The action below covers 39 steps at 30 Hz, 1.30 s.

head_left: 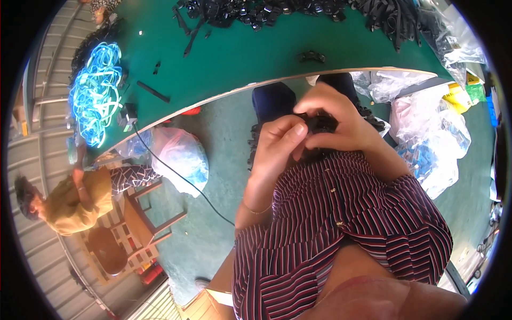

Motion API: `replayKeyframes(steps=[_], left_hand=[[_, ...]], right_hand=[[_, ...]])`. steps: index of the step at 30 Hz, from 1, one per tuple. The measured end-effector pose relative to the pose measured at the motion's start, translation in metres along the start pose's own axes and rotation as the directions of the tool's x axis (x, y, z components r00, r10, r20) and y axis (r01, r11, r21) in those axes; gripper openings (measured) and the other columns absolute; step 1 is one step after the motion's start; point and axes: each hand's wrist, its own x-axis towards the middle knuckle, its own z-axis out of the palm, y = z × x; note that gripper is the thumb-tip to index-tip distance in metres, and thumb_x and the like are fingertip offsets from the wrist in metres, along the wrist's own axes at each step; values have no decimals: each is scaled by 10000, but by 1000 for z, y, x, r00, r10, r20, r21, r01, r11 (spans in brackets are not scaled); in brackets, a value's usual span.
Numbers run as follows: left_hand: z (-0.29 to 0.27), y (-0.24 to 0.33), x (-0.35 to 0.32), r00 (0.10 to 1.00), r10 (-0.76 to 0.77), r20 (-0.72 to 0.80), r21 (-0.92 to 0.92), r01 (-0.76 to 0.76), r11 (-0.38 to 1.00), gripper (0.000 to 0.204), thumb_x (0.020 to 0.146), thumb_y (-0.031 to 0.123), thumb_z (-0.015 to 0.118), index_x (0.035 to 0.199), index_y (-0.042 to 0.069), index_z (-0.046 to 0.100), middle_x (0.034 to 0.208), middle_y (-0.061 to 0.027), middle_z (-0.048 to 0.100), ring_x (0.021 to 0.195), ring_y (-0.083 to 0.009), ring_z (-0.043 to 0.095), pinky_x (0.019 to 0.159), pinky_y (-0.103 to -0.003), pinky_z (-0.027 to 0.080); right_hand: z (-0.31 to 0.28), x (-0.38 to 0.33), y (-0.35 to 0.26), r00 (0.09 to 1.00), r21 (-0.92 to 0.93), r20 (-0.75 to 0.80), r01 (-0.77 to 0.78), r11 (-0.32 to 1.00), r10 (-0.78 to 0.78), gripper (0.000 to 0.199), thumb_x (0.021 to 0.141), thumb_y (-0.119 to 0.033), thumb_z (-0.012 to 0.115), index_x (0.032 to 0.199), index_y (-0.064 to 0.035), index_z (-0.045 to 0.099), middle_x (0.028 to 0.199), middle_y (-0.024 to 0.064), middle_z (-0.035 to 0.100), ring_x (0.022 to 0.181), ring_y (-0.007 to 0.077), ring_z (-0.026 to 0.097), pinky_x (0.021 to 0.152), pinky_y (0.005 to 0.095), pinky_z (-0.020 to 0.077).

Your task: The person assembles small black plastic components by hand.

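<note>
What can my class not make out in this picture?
In the head view:
Black piece: full shape, covered by the left hand and right hand.
Black pile: far side, cut off by the upper edge.
Small part: too small to identify.
Pale bag: contents, veiled by cloudy plastic.

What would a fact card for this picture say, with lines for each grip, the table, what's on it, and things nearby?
Left grip: closed at a small black part
Right grip: curled around the same part
Table: green
Far edge: black pile
Left end: bright blue strips
Cable: dark, running down from the table's left end
Nearby, left: another person, wooden chair
</note>
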Motion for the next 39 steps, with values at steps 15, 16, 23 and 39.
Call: replayKeyframes(steps=[15, 16, 23, 39], left_hand=[[-14, 9, -13, 990, 82, 112, -21, -80, 997, 268, 906, 267, 502, 888, 13, 587, 694, 5, 543, 600, -51, 443, 544, -190, 356], [-15, 10, -13, 991, 74, 110, -33, -71, 997, 266, 905, 266, 504, 886, 14, 588, 695, 6, 543, 600, -51, 443, 546, -190, 356], [-25, 11, -13, 984, 72, 161, 13, -75, 997, 248, 905, 249, 510, 941, 15, 581, 716, 5, 552, 618, -52, 459, 551, -185, 366], [-19, 22, -7, 994, 43, 100, 174, -60, 983, 278, 873, 273, 550, 856, -5, 550, 654, 21, 473, 585, -42, 378, 522, -188, 285]], right_hand=[[3, -5, 7, 998, 219, 38, -63, 974, 56, 216, 744, 19, 646, 944, 15, 563, 885, 59, 580, 807, 117, 570, 705, 234, 451], [3, -3, 8, 997, 246, 63, -56, 968, 42, 212, 751, 18, 646, 948, 13, 569, 907, 50, 596, 838, 108, 584, 731, 231, 464], [1, 1, 5, 997, 104, 73, -24, 994, 16, 234, 723, 7, 674, 939, 4, 583, 880, 46, 610, 808, 114, 599, 702, 226, 466], [-12, 5, -5, 998, -112, 44, 50, 992, -46, 269, 663, -60, 737, 903, -30, 618, 810, 39, 618, 715, 118, 584, 614, 225, 451]])
